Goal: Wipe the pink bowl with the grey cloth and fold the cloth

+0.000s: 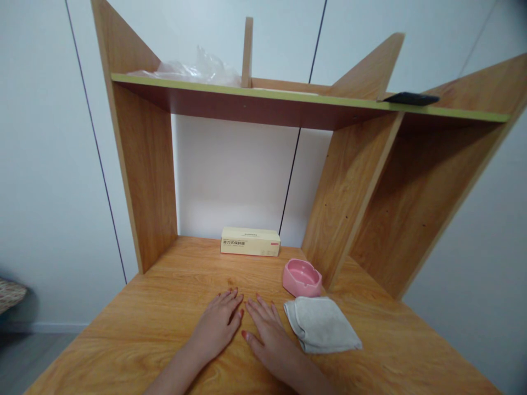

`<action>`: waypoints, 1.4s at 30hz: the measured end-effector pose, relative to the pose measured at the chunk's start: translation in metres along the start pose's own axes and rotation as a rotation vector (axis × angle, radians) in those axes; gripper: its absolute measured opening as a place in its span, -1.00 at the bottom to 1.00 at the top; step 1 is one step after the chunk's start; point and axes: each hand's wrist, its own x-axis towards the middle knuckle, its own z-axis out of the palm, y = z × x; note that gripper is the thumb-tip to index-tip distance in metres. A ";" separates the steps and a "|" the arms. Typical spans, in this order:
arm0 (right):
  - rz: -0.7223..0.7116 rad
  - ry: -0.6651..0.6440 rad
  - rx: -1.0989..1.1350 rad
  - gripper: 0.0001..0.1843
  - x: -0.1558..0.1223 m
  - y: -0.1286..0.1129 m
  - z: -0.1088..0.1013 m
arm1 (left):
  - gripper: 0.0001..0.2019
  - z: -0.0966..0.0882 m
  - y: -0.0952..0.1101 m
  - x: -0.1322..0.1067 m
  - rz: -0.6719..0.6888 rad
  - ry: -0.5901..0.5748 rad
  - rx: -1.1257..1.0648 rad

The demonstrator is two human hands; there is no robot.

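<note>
My left hand (218, 323) lies flat on the wooden desk (156, 307), palm down, fingers stretched out and holding nothing. Close beside it my right hand (267, 332) also rests flat and open on the desk. A folded grey cloth (321, 323) lies just right of my right hand, near its fingers but apart from them. Behind the cloth stands a pink ashtray (302, 277). A long cream box (250, 242) with printed text sits at the back of the desk against the wall.
A wooden hutch rises over the desk, with a left side panel (144, 175), slanted dividers (354, 192) on the right and a green-edged upper shelf (255, 93). On that shelf lie crumpled clear plastic (197, 68) and a dark flat object (411, 99).
</note>
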 end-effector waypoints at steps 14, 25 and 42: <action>0.011 0.008 0.009 -0.43 0.001 0.003 0.003 | -0.59 0.001 -0.001 0.001 0.000 0.003 -0.009; 0.009 0.008 0.016 -0.42 0.001 0.003 0.003 | -0.58 0.000 0.001 0.001 -0.015 -0.022 0.015; 0.000 0.023 0.002 -0.43 0.001 0.004 0.005 | -0.60 0.001 0.000 0.001 -0.001 0.012 -0.009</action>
